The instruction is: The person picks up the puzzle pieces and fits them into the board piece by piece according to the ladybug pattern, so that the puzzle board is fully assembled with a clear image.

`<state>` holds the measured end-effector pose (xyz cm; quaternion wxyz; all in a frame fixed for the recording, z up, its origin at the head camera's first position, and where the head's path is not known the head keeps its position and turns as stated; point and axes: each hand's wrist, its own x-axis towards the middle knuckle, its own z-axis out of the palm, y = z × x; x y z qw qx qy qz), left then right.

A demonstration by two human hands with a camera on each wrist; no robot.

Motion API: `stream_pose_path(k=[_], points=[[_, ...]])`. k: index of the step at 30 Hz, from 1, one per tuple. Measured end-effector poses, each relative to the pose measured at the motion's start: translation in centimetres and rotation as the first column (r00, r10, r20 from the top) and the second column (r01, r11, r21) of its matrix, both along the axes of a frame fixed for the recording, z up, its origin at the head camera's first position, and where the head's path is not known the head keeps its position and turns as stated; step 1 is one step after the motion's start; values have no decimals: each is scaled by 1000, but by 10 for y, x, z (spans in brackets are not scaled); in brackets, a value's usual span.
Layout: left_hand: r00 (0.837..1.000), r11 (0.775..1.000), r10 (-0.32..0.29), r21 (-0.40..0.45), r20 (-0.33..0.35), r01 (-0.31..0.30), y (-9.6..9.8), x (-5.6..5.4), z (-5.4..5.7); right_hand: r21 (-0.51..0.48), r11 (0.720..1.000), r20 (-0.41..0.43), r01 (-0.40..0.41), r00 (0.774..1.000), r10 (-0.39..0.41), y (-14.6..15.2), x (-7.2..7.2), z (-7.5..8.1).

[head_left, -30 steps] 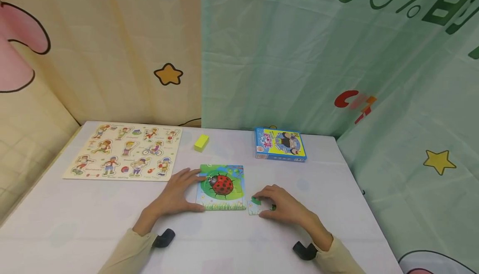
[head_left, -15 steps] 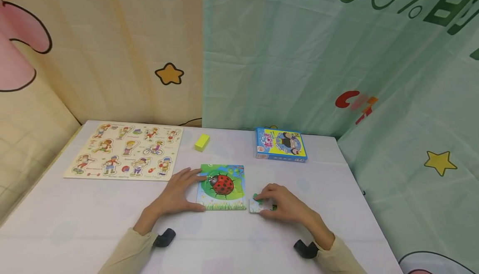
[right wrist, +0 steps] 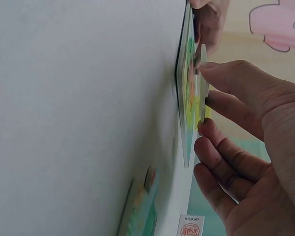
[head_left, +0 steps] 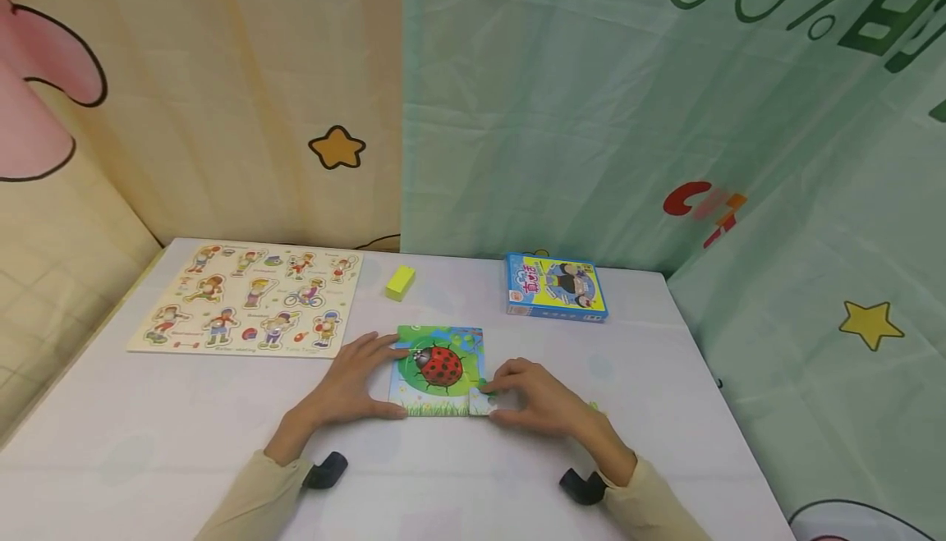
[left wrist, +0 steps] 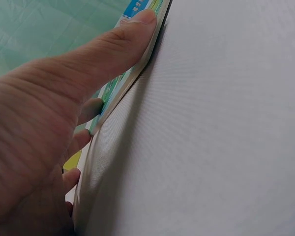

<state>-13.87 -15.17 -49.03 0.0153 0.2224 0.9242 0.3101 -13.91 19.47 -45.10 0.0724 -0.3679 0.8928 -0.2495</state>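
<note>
A person's 2 bare hands worked over a square ladybug board [head_left: 441, 369] on a white-covered table [head_left: 443, 475]. The left hand [head_left: 356, 381] lay with its fingers spread and thumb extended, resting along the board's left side and lower left corner without wrapping round it. The right hand [head_left: 543, 397] pinched a small pale puzzle piece [head_left: 480, 403] between thumb and fingertips at its right part, leaving the left part free over the board's lower right corner. From the right wrist the piece appeared raised just above the board, though whether any edge touched could not be told. It looked thin, flat, light and stiff, likely card or thin wood, and the smooth printed face could have slid under a loose grip. Opposite edges seemed the best hold, gripped lightly, since the narrow knob looked the likeliest part to bend or chip. The board, also thin and apparently light, seemed apt to skid on the cloth, making its outer edges the sensible place to steady it. Another puzzle piece [right wrist: 142, 206] lay on the cloth near the right wrist. Beyond were a sports-figure board [head_left: 247, 299], a yellow block [head_left: 400, 283] and a blue-and-yellow box [head_left: 556, 288].
</note>
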Motion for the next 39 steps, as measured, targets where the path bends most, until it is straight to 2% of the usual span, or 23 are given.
stream_pose_path(k=[8,15,24,30,39], points=[[1000,1000,-6,-6,-10,6,0,0,1,-12,998,-27,-67,997,67,-23,-4,-2],[1000,1000,-4,4,-13,4,0,2,4,34,996,-16,-88,996,89,-48,-6,-2],[999,1000,-10,15,-40,11,0,3,5,69,990,-69,-120,990,125,-73,-5,-3],[1000,1000,-9,13,-15,9,1,1,3,84,990,-98,-114,988,122,-84,-5,-4],[1000,1000,-7,1,-6,7,0,1,2,174,982,-80,-69,993,84,-95,-5,-4]])
